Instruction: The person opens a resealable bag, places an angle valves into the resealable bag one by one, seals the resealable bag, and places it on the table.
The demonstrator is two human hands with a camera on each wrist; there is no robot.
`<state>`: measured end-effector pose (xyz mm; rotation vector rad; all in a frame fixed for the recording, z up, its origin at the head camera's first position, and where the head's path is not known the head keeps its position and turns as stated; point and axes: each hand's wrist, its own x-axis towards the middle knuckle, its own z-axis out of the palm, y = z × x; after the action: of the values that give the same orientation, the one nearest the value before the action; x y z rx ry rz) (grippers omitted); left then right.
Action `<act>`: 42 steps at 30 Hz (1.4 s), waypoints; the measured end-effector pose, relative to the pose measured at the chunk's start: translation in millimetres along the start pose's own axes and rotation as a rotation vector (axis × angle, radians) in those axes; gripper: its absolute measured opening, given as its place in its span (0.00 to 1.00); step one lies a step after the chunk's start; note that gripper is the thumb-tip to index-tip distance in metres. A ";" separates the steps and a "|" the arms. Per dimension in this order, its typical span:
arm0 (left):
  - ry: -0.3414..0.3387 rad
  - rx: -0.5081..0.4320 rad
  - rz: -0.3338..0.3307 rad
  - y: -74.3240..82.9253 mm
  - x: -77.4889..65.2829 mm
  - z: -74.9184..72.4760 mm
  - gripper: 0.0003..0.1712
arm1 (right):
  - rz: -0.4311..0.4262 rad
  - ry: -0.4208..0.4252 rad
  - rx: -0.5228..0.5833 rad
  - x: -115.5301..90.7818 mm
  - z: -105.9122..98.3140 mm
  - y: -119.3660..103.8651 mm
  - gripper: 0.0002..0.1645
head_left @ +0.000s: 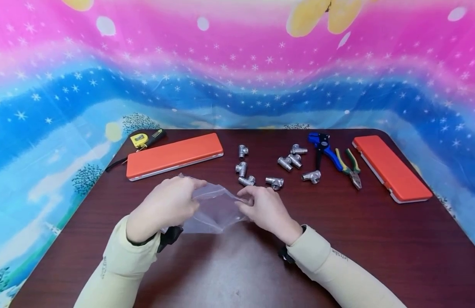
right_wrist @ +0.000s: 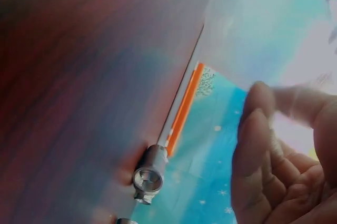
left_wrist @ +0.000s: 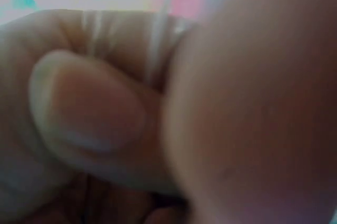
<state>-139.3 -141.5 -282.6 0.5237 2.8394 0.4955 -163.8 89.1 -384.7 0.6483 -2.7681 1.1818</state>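
Observation:
Between both hands a clear plastic bag point(head_left: 216, 209) is stretched out above the table. My left hand point(head_left: 166, 205) pinches its left side; in the left wrist view the thumb point(left_wrist: 89, 108) presses the film against the curled fingers. At the opposite edge, my right hand point(head_left: 264, 209) pinches the film between thumb and fingertips, which the right wrist view shows with the fingers point(right_wrist: 253, 145) bent. Just beyond the bag, several metal pipe fittings point(head_left: 274, 182) lie loose on the table. One threaded fitting point(right_wrist: 148, 176) appears in the right wrist view.
An orange-lidded case point(head_left: 176, 156) lies at the back left, beside a yellow tape measure point(head_left: 139, 140). To the right are a blue wire stripper point(head_left: 330, 154), green-handled pliers point(head_left: 353, 169) and another orange-lidded case point(head_left: 391, 169). A patterned cloth point(head_left: 237, 77) hangs behind the dark wooden table point(head_left: 376, 248).

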 end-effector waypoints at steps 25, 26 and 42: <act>0.062 -0.215 0.542 -72.1 19.8 34.9 0.82 | 0.208 -0.092 0.347 2.5 -5.6 -3.2 0.08; 0.077 -0.181 0.546 -72.4 20.2 44.3 0.85 | 0.208 -0.096 0.352 3.0 -5.9 -3.4 0.08; -0.115 -0.248 0.573 -82.0 72.5 72.8 0.85 | 0.195 -0.196 0.352 3.9 -10.4 0.1 0.08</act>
<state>-211.6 -165.4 -389.8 1.2696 2.4389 0.8638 -168.6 95.1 -376.5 0.5531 -2.8589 1.7624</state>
